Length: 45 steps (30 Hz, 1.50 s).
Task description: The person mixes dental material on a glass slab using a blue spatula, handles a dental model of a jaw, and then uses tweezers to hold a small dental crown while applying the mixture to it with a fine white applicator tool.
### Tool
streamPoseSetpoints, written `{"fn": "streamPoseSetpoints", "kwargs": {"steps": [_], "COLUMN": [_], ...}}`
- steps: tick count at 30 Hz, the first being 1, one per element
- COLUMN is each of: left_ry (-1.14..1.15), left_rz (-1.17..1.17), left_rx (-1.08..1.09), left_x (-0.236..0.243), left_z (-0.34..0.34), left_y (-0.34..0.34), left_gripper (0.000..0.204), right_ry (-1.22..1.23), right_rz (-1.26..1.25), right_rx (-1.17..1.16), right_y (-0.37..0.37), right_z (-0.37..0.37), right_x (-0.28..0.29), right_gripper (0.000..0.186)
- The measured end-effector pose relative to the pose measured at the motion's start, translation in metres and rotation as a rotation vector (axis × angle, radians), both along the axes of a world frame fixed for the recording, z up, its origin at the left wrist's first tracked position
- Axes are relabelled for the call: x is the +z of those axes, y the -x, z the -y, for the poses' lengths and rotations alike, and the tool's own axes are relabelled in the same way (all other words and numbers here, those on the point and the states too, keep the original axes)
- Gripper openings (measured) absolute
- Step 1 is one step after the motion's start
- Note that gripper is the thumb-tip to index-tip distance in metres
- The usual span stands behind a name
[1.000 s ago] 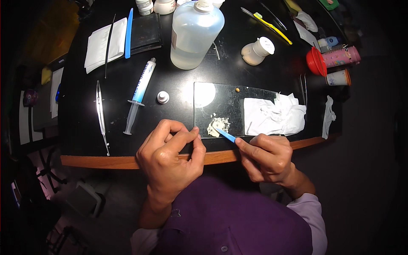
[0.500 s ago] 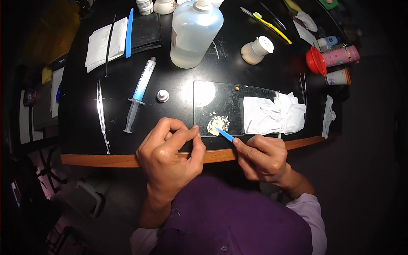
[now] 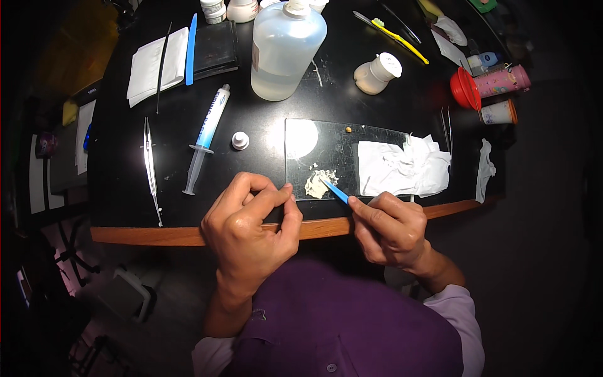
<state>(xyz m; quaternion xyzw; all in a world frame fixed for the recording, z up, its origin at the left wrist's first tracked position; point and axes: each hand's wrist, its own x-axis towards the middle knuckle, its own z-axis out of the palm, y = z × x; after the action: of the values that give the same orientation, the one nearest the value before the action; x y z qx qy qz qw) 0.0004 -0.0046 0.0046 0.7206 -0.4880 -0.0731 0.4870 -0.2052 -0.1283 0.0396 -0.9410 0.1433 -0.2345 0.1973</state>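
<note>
black tabletop (image 3: 345, 103): right hand (image 3: 391, 229) holds blue tool (image 3: 338, 192), seemingly touching pale paste (image 3: 314, 187).

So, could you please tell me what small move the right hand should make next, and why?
Perhaps the right hand should draw the loose crumbs inward with the blue tool, since its tip is at the pale mass and they lie just beyond that on the clear plate.

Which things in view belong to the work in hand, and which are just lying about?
In use:
blue tool, held in the right hand
pale mass at its tip
glass plate underneath

Apparently just lying about, untouched:
syringe
large bottle
yellow toothbrush
red bowl
white tissue, though it overlaps the plate
</note>
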Motion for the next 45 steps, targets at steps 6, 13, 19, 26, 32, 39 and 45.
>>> {"fn": "streamPoseSetpoints", "kwargs": {"steps": [6,13,19,26,32,39,45], "left_ry": [0.005,0.004,-0.003,-0.004,0.025,0.012,-0.002], "left_rz": [-0.006,-0.005,0.004,0.011,0.015,0.022,-0.003], "left_rx": [0.000,-0.003,0.000,-0.002,0.043,0.040,0.003], "left_x": [-0.0007,-0.0024,0.0007,0.0008,-0.0017,-0.0019,0.0020], "left_z": [0.0004,0.0001,-0.0002,-0.0005,0.0026,0.0016,-0.0002], "left_y": [0.0001,0.0003,0.0001,0.0005,0.0014,0.0013,0.0006], "left_gripper": [0.013,0.014,0.013,0.014,0.015,0.015,0.013], "right_ry": [-0.031,-0.018,-0.011,0.013,-0.010,-0.002,0.010], "right_rz": [-0.012,0.006,-0.009,0.029,-0.021,0.010,0.016], "right_rx": [0.026,0.042,0.060,0.079,0.067,0.063,0.040], "right_y": [-0.0011,0.0006,0.0008,0.0039,0.0051,0.0035,0.0031], "right_z": [-0.0006,0.0005,0.0021,0.0017,0.0016,0.0019,-0.0001], "right_x": [-0.0017,-0.0024,-0.0008,-0.0041,-0.0042,-0.0035,-0.0027], "right_gripper": [0.032,0.034,0.034,0.035,0.037,0.033,0.036]}}
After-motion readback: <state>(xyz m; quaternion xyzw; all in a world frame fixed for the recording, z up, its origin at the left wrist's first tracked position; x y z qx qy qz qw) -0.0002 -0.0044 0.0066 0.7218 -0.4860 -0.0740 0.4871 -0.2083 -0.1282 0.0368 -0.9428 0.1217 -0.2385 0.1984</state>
